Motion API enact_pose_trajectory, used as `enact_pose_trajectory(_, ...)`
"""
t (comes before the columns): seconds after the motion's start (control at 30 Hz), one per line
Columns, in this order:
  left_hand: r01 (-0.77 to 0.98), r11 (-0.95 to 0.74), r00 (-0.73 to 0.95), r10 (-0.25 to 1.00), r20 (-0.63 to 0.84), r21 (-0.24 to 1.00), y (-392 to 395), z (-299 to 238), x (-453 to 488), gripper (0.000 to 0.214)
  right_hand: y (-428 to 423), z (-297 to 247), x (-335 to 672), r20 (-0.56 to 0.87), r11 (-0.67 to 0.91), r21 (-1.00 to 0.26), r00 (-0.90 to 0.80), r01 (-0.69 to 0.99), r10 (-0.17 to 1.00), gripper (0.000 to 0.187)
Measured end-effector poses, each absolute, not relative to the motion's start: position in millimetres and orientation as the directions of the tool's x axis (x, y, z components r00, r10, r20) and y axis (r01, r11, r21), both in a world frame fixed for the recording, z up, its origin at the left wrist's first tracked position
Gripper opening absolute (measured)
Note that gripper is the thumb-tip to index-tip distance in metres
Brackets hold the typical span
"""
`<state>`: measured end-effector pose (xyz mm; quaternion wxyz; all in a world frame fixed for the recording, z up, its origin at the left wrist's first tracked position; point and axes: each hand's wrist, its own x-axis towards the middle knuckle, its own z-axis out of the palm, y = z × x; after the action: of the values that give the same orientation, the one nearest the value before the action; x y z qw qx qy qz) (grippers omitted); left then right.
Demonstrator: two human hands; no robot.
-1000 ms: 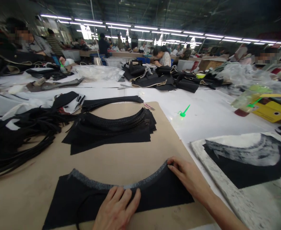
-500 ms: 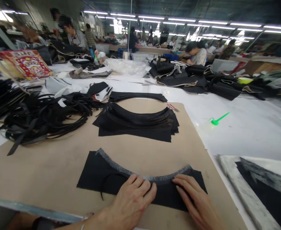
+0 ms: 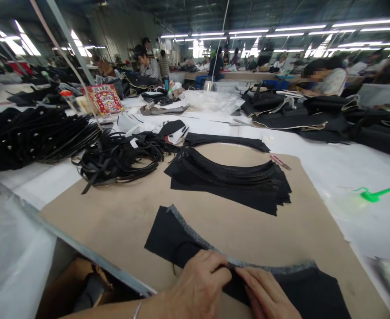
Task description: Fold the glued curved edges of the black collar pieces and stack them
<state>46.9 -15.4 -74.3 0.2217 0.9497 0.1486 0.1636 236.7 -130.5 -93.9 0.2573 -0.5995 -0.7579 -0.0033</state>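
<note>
A black fabric piece (image 3: pixel 171 237) with a grey curved edge lies on the tan board (image 3: pixel 115 217) right in front of me. My left hand (image 3: pixel 198 288) rests on it with fingers curled, pinching at the grey edge. My right hand (image 3: pixel 264 297) lies beside it, fingertips pressed on the same edge and meeting the left fingers. Whether a thin black cord by the left hand is held I cannot make out. A stack of similar black curved pieces (image 3: pixel 231 181) sits farther back on the board.
A tangle of black straps (image 3: pixel 118 157) lies at the left, more black strips (image 3: pixel 25 137) beyond it. A green plastic tool (image 3: pixel 376 194) lies on the white table at right. A metal bar (image 3: pixel 65 243) crosses lower left. Other people work at far tables.
The view has swung left and down. Both hands have slid together along the grey edge, and their fingertips now meet at its middle.
</note>
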Motion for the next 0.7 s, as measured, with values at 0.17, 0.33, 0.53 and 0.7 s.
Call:
enact_pose_trajectory(0.17, 0.593, -0.623, 0.661, 0.739, 0.133, 0.510, 14.8, -56.8, 15.0, 0.023, -134.2, -91.9, 235.3, 0.359, 0.260, -0.130, -0.199, 0.957, 0.912, 0.048)
enact_pose_trajectory(0.33, 0.637, -0.605, 0.683, 0.730, 0.014, 0.477, 31.1, -51.8, 7.4, 0.018, -128.4, -85.7, 232.7, 0.362, 0.258, -0.064, -0.218, 0.964, 0.906, 0.054)
enact_pose_trajectory(0.53, 0.569, -0.441, 0.701, 0.701, -0.130, 0.694, 43.3, -41.2, 14.1, 0.006, -124.9, -83.2, 229.2, 0.357, 0.242, -0.100, -0.193, 0.965, 0.914, 0.051)
enact_pose_trajectory(0.7, 0.507, -0.250, 0.721, 0.648, -0.246, 0.825, 69.2, -49.0, 16.7, 0.015, -121.2, -81.4, 226.7, 0.389, 0.255, -0.106, -0.196, 0.961, 0.900, 0.046)
